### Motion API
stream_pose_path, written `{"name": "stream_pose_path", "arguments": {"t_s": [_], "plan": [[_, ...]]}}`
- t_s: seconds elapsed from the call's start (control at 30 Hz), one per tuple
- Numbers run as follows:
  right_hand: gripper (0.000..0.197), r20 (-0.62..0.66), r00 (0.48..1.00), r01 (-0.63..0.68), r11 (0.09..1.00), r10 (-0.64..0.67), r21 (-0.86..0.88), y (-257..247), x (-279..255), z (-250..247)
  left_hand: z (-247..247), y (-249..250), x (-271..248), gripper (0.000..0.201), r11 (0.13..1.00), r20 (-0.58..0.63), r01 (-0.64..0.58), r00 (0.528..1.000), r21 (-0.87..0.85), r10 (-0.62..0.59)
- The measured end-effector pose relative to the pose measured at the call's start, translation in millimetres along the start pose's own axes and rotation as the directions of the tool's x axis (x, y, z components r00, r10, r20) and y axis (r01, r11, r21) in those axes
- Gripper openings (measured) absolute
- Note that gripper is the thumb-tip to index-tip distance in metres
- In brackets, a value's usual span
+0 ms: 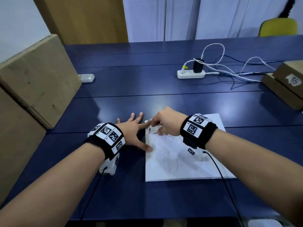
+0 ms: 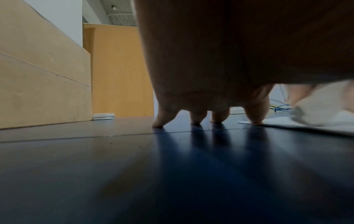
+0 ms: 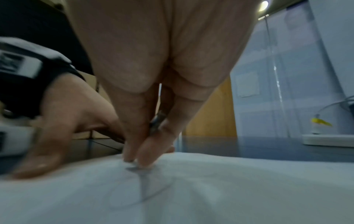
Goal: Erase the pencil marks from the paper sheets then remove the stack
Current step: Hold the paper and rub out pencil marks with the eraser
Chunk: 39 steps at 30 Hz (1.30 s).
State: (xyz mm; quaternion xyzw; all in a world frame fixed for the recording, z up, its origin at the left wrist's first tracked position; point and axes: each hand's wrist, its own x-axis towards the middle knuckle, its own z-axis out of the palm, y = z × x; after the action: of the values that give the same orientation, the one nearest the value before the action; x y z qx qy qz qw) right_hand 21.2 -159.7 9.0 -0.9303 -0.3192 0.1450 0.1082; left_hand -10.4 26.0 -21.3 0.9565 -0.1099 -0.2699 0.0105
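Note:
A stack of white paper sheets (image 1: 196,167) lies on the blue table (image 1: 131,89), with faint pencil scribbles (image 1: 172,159) across the top sheet. My left hand (image 1: 134,130) is spread flat beside the stack's left edge, its thumb and index fingertip (image 2: 254,119) pressing on the paper (image 2: 283,122). My right hand (image 1: 157,126) pinches a white eraser (image 1: 155,129) at the sheet's far left corner. The eraser (image 2: 314,112) is motion-blurred in the left wrist view. In the right wrist view its smudged edge (image 3: 156,121) shows between the fingers, over a pencil line (image 3: 142,186).
Large cardboard boxes (image 1: 37,79) stand along the left. A white power strip (image 1: 191,74) with a black charger and loose cables lies at the back right. Smaller boxes (image 1: 285,82) sit at the right edge. Another white strip (image 1: 86,78) lies near the left boxes.

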Motion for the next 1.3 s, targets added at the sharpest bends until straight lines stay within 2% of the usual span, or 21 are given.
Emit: {"name": "stream_pose_path", "arguments": {"t_s": [0.07, 0.13, 0.2, 0.27, 0.33, 0.4, 0.53, 0.6, 0.67, 0.73, 0.8, 0.83, 1.0, 1.03, 1.1, 1.2, 1.3], "plan": [[0.032, 0.099, 0.994, 0.050, 0.999, -0.051, 0.013, -3.2, -10.3, 2.0, 1.2, 0.0, 1.6, 0.120, 1.000, -0.005, 0.003, 1.000, 0.005, -0.003], [0.033, 0.136, 0.987, 0.084, 0.996, -0.081, -0.019, -6.2, -9.6, 1.6, 1.0, -0.2, 1.9, 0.119, 1.000, -0.010, 0.005, 1.000, 0.012, -0.004], [0.035, 0.074, 0.995, 0.067, 0.997, -0.065, -0.028, -4.0, -0.4, -1.0, 0.8, 0.8, 1.9, 0.118, 1.000, -0.007, -0.006, 1.000, 0.014, 0.006], [0.035, -0.016, 1.000, -0.013, 1.000, 0.014, 0.025, 1.2, 10.4, -6.8, -0.1, 1.4, 1.0, 0.118, 1.000, -0.009, -0.008, 1.000, 0.024, 0.009], [0.035, -0.040, 0.997, -0.057, 0.996, 0.060, 0.070, 6.7, 16.5, -8.0, -0.5, 1.8, 0.4, 0.119, 1.000, -0.011, -0.002, 1.000, 0.027, 0.002], [0.032, -0.011, 0.999, -0.045, 0.996, 0.046, 0.082, 6.6, 13.1, -4.4, 0.5, 0.8, 1.0, 0.120, 1.000, -0.009, -0.001, 1.000, 0.023, 0.001], [0.021, 0.142, 0.988, 0.045, 0.993, -0.060, 0.110, -1.8, -8.1, 1.3, 3.0, -1.5, 4.4, 0.119, 1.000, -0.015, 0.002, 1.000, 0.023, -0.002], [0.019, 0.156, 0.985, 0.058, 0.994, -0.072, 0.097, -4.7, -8.6, -3.9, 2.6, -1.3, 3.6, 0.119, 1.000, -0.011, 0.000, 1.000, 0.022, 0.000], [0.019, 0.102, 0.995, 0.006, 0.996, -0.015, 0.091, -2.7, -0.3, -8.3, 1.3, -0.2, 2.6, 0.120, 1.000, -0.005, -0.003, 1.000, 0.016, 0.003], [0.015, -0.004, 0.999, -0.052, 0.994, 0.053, 0.099, 0.4, 9.2, -11.4, 0.0, 0.6, 0.7, 0.120, 1.000, -0.004, -0.002, 1.000, 0.010, 0.002], [0.013, -0.074, 0.995, -0.062, 0.992, 0.071, 0.114, 2.0, 12.7, -11.4, -0.2, 1.2, -0.4, 0.120, 1.000, -0.002, 0.001, 1.000, -0.001, -0.001], [0.013, -0.069, 0.996, -0.055, 0.992, 0.063, 0.117, 1.5, 11.1, -10.1, -0.1, 1.2, -0.1, 0.120, 1.000, -0.001, 0.001, 1.000, -0.002, -0.001], [0.018, 0.194, 0.979, 0.039, 0.990, -0.065, 0.135, -9.0, -4.3, 2.4, 1.2, 0.9, 1.6, 0.118, 1.000, -0.020, -0.009, 1.000, 0.017, 0.010], [0.016, 0.176, 0.982, 0.043, 0.992, -0.064, 0.117, -8.3, -2.3, 1.8, 0.9, 1.1, 1.3, 0.118, 1.000, -0.017, -0.009, 1.000, 0.015, 0.009], [0.013, 0.057, 0.998, 0.011, 0.997, -0.015, 0.071, -3.2, 7.9, -2.4, -0.3, 1.9, -0.4, 0.119, 1.000, -0.011, -0.004, 1.000, 0.006, 0.004], [0.013, -0.062, 0.995, -0.066, 0.991, 0.073, 0.114, 4.8, 17.6, -8.0, -1.8, 3.4, -2.4, 0.120, 1.000, -0.008, 0.001, 1.000, -0.001, -0.001], [0.010, 0.026, 1.000, -0.016, 0.993, 0.013, 0.116, 1.6, 9.9, -3.1, -0.9, 2.5, -0.7, 0.120, 1.000, -0.005, -0.001, 1.000, 0.005, 0.001]]}}
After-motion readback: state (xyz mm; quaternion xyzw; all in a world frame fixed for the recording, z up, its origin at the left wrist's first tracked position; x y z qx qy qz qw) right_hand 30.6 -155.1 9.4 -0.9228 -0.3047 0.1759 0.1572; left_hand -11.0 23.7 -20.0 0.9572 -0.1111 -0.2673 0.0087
